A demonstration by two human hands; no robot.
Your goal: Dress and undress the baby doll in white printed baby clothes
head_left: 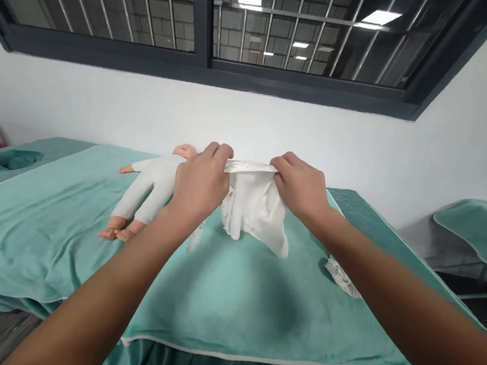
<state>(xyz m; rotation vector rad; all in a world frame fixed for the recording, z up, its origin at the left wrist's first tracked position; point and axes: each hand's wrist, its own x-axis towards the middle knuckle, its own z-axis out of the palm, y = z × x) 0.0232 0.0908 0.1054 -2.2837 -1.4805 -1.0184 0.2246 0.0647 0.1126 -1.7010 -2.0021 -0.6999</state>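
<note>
A white diaper (256, 209) hangs in the air above the teal-covered bed (235, 308). My left hand (203, 181) is closed on its top left edge. My right hand (301, 188) is closed on its top right edge, so the waistband is stretched between them. A baby doll (150, 188) in a pale bodysuit lies on its back just left of my left hand, head toward the wall, bare feet toward me.
A small patterned white item (342, 275) lies on the bed under my right forearm. A second teal bed (8, 160) stands at the left, a third (480, 228) at the right. The white wall and a dark barred window are behind.
</note>
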